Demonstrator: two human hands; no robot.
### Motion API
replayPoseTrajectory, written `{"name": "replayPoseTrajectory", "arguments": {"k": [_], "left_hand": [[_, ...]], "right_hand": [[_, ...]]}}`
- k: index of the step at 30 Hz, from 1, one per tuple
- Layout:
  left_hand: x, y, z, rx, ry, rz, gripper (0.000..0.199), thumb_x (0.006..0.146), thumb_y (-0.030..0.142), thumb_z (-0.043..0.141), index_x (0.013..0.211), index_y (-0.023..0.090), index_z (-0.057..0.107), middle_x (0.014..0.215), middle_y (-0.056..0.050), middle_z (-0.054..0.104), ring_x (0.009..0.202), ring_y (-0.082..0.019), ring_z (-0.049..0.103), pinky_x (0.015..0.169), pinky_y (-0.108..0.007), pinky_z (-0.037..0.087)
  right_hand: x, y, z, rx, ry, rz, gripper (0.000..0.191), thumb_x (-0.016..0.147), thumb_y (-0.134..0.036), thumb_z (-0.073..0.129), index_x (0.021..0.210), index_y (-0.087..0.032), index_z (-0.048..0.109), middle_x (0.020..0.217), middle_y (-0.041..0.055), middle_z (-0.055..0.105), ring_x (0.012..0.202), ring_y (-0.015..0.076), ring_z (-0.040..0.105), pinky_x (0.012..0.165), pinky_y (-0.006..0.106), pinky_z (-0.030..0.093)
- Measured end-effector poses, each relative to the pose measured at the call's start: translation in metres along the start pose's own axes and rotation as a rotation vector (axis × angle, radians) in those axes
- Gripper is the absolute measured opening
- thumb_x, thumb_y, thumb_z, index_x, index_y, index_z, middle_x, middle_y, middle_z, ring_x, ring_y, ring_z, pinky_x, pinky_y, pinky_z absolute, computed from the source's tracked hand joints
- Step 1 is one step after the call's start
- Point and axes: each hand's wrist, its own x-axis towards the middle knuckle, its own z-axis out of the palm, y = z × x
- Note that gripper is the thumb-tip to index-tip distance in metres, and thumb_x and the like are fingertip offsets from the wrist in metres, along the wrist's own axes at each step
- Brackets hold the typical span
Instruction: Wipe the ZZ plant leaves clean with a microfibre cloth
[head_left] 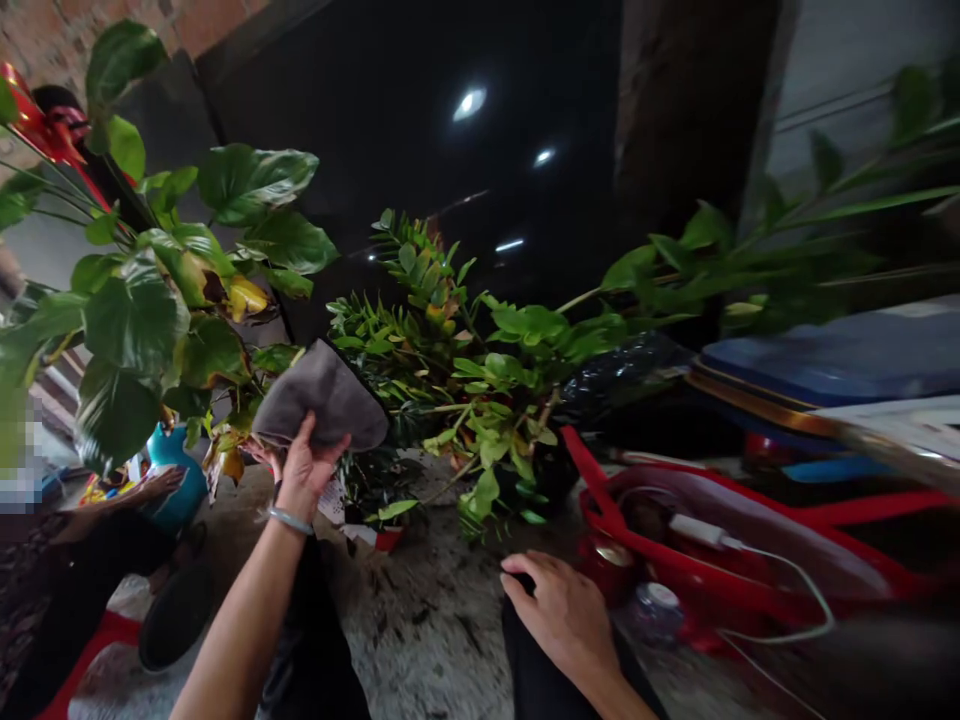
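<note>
Right now, we grip a grey cloth (334, 395) in our left hand (304, 470) — beside the broad-leaved plant (135, 320) — while our right hand (561, 612), well apart, curls loosely near the red bag (742, 600).

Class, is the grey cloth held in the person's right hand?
No, the left hand holds the grey cloth, and the right hand is apart from it.

One head-worn camera looks forward and down over the left hand (306, 474).

Brick wall (206, 20), black panel (420, 110) with bright reflections (469, 104), grey debris-strewn floor (427, 640)
</note>
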Motion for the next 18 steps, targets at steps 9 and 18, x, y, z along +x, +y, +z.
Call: {"name": "replayPoseTrajectory", "arguments": {"k": [9,18], "left_hand": [[-0.026,-0.036,-0.02,0.216,-0.114,-0.22,0.024,0.083,0.013,0.074,0.106,0.015,0.071,0.096,-0.011,0.079,0.079,-0.026,0.075,0.066,-0.04,0.064],[0.0,-0.062,-0.021,0.304,-0.041,-0.135,0.029,0.076,0.014,0.081,0.103,0.015,0.071,0.096,-0.01,0.079,0.08,-0.025,0.074,0.066,-0.037,0.063]], "right_hand": [[0.001,0.014,0.001,0.041,0.021,0.02,0.025,0.084,-0.024,0.05,0.079,-0.026,0.075,0.093,0.0065,0.08,0.092,0.0279,0.072,0.083,0.041,0.048],[0.002,-0.001,-0.002,-0.022,-0.033,0.013,0.023,0.084,-0.023,0.053,0.082,-0.024,0.076,0.095,0.0061,0.08,0.094,0.0284,0.072,0.084,0.042,0.047]]}}
